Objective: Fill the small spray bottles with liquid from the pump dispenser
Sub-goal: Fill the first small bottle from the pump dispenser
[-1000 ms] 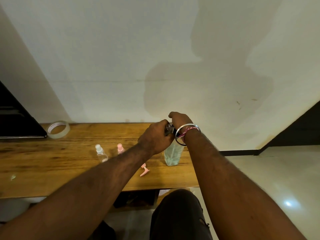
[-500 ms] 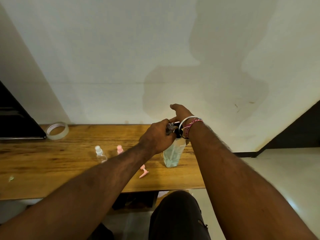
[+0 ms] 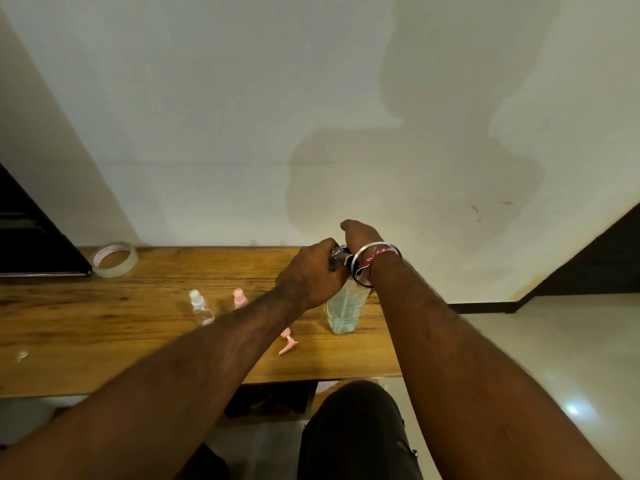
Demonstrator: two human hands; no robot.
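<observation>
Left hand (image 3: pixel 313 273) fingers curled round small bottle (image 3: pixel 336 257); right hand (image 3: pixel 360 233) atop pump dispenser (image 3: pixel 346 308), fingers hidden.

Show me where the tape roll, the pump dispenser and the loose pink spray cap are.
tape roll (image 3: pixel 114 259), head view, on its clear outer band.
pump dispenser (image 3: pixel 346 308), head view, on its clear body below the hands.
pink spray cap (image 3: pixel 287 342), head view, on its middle.

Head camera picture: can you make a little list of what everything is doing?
left hand: grips a small clear bottle at the dispenser's top
right hand: on the pump top
pump dispenser: upright on wooden table
white-capped spray bottle: standing, untouched
pink-capped spray bottle: standing behind left forearm
pink sprayer part: lying loose
tape roll: far left
</observation>
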